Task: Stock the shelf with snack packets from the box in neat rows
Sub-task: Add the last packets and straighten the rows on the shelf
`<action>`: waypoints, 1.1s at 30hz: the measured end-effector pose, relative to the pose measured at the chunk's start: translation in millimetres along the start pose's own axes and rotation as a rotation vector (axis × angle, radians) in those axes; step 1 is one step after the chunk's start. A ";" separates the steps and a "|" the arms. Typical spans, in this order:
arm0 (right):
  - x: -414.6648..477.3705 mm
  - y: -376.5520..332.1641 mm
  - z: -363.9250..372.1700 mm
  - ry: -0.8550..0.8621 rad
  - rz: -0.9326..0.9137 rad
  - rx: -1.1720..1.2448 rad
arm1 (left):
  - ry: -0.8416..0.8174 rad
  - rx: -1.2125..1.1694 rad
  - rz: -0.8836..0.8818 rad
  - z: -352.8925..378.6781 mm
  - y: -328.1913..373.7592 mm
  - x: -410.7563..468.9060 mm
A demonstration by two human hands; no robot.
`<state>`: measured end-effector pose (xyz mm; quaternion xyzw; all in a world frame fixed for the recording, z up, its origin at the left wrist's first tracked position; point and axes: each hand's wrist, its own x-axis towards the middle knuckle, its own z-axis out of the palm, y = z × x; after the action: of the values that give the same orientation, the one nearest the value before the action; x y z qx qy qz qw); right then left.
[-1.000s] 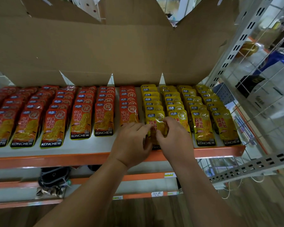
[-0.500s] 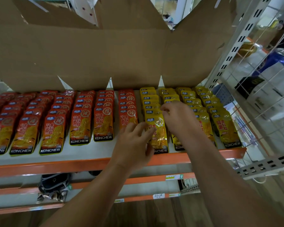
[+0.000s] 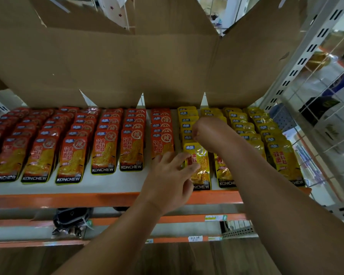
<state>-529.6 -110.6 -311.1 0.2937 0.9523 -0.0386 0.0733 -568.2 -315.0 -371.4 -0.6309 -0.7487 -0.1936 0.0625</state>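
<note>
Rows of red snack packets [image 3: 104,151] fill the left of the white shelf [image 3: 107,185] with the orange front edge. Rows of yellow packets [image 3: 282,157] fill the right. A big open cardboard box [image 3: 127,66] stands behind and above the rows. My left hand [image 3: 171,175] lies spread at the shelf front, its fingertips touching the front yellow packet [image 3: 201,165] of the leftmost yellow row. My right hand [image 3: 209,133] reaches further back over the second yellow row. Its fingers bend down into the packets and are hidden, so I cannot make out a grip.
A white slotted upright [image 3: 306,46] and a wire mesh panel [image 3: 326,120] close off the right side. Below, a lower orange-edged shelf holds a dark bundle [image 3: 72,221] and carries price labels [image 3: 195,238]. Wooden floor lies underneath.
My right hand left the front yellow packet and moved back over the second yellow row. My left hand opened and stayed at the front packet. The view tilted slightly down.
</note>
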 end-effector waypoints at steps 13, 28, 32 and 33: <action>15.7 -5.9 5.4 -0.131 0.056 -0.077 | 0.030 -0.010 0.022 4.0 -1.8 -1.2; -65.4 -15.4 -17.2 0.222 -0.050 0.424 | 0.077 -0.083 -0.282 -12.7 6.6 2.5; -76.8 -43.3 -39.2 0.273 -0.214 0.478 | 0.196 -0.054 -0.371 -57.9 1.3 -2.5; -77.8 -50.3 -45.9 0.288 -0.249 0.481 | 0.226 -0.033 -0.389 -71.8 -3.3 -5.6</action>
<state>-499.9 -189.8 -251.6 0.1863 0.9451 -0.2296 -0.1393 -581.1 -347.0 -308.2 -0.4498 -0.8413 -0.2838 0.0969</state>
